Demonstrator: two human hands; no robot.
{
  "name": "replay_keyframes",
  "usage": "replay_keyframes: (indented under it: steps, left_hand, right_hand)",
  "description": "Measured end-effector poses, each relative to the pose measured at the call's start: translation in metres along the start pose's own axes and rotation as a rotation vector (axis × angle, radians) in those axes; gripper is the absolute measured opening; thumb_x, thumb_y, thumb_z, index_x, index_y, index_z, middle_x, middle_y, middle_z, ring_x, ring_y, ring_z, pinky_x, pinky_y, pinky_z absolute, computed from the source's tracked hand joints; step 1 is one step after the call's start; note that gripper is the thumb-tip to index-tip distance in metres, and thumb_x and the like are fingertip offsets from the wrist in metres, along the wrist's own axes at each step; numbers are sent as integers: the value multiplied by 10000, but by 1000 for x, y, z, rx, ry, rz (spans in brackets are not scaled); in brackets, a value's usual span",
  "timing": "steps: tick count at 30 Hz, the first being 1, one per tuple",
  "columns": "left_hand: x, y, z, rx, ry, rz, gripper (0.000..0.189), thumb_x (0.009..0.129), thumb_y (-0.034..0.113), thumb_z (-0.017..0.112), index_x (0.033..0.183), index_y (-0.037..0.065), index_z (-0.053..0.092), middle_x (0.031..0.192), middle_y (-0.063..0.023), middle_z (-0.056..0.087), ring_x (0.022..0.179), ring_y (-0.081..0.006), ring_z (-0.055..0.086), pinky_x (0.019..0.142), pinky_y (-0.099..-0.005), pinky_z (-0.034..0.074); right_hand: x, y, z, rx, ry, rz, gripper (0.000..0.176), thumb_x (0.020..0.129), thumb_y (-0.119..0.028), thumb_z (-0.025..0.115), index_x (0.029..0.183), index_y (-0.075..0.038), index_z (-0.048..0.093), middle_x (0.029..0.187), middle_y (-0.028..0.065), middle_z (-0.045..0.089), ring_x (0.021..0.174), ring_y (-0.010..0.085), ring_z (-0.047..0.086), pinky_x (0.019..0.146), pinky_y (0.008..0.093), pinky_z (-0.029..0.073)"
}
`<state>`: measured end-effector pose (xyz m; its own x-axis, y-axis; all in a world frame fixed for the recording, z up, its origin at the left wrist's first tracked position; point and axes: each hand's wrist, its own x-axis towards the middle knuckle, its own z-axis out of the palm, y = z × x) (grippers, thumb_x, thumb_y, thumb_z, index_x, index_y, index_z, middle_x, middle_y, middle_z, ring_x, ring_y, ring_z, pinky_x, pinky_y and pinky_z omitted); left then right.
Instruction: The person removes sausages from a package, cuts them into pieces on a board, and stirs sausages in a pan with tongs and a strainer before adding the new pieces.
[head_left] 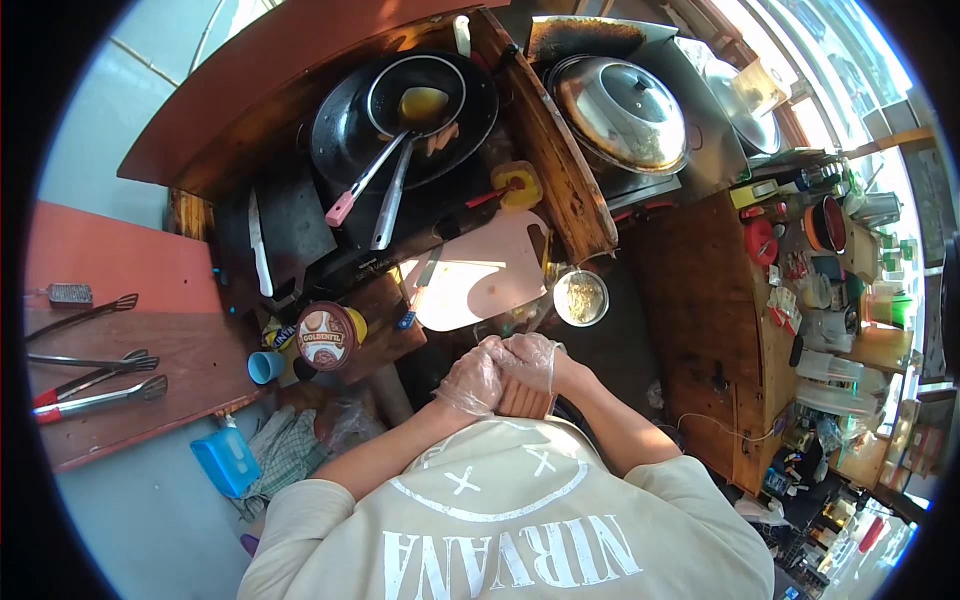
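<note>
Both of my hands wear clear plastic gloves and meet in front of my chest. My left hand (472, 382) is closed, its fingers curled against the other hand. My right hand (530, 362) is closed too; what lies inside the fingers is hidden. Just below them shows a brown ridged item (523, 401), partly covered by the hands; I cannot tell which hand touches it. Beyond the hands lies a pink cutting board (490, 270) with a blue-handled knife (420, 290) at its left. A bowl of shredded food (581, 297) stands to the right.
A dark wok (330, 140) holds a smaller pan and ladle at the back. A lidded pot (625, 110) stands right of the wooden divider (560, 150). Left are a Goldenfil tub (326, 337), a blue cup (265, 368), a white-handled knife (261, 260) and tongs (110, 395).
</note>
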<state>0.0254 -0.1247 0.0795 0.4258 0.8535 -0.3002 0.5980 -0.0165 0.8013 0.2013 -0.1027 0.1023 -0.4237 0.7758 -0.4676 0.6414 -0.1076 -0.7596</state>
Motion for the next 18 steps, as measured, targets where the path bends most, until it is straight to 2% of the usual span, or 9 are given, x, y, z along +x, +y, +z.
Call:
replay_keyframes:
  steps: [4,6,8,9,10,12,14,16,18]
  left_hand:
    - [-2,-3,1,-175,86,83,279,962,180,537,1200,43,581,1028,-244,677,982,-442,641,836,-486,524]
    - [-4,-7,2,-206,115,117,268,978,214,549,1158,26,609,1016,-241,679,965,-432,648,834,-466,524]
    - [-4,-13,4,-257,98,110,325,1010,289,528,1110,1,638,1036,-215,688,975,-395,651,871,-422,502]
    - [-4,-18,6,-272,91,109,320,1018,283,526,1085,-3,650,1008,-193,689,945,-352,652,879,-397,492]
    - [-2,-19,6,-278,78,96,320,1018,283,526,1085,-3,650,1008,-193,689,945,-352,652,879,-397,492]
    - [-2,-24,9,-307,34,69,309,1025,267,523,1081,-9,651,993,-172,679,925,-314,643,880,-385,484]
    - [-4,-23,11,-465,31,28,295,1022,244,538,1061,-22,659,974,-150,668,916,-225,620,864,-346,471]
    - [-4,-31,18,-585,25,-13,294,1029,230,525,1051,-26,666,940,-131,656,892,-193,607,839,-333,469]
    - [-5,-32,17,-541,23,-11,294,1032,226,515,1045,-26,667,933,-123,650,882,-188,601,829,-333,469]
  right_hand:
    - [-11,4,-4,24,11,-101,511,1001,-441,422,930,3,665,877,247,663,884,447,621,791,506,484]
    - [-12,12,0,85,40,-181,418,991,-374,490,938,-2,674,859,230,661,816,425,628,733,458,502]
    - [-9,28,8,91,64,-191,405,985,-368,506,939,-4,679,853,228,660,804,413,633,724,448,504]
    - [-10,33,12,99,88,-201,393,979,-362,522,940,-6,683,848,226,659,793,401,638,715,439,506]
    - [-12,28,9,165,100,-155,458,981,-396,508,872,17,673,845,248,649,836,423,626,730,454,496]
    - [-14,30,9,163,120,-125,492,980,-431,501,872,18,670,829,251,645,816,427,620,719,458,492]
    - [-15,29,7,154,82,-64,523,973,-462,500,865,20,670,809,246,643,784,424,614,708,454,493]
    - [-15,32,8,191,37,-34,535,970,-470,497,856,25,666,776,236,637,749,403,618,689,444,490]
    - [-15,32,7,226,58,-110,538,970,-467,497,836,31,653,740,222,627,703,374,609,665,435,481]
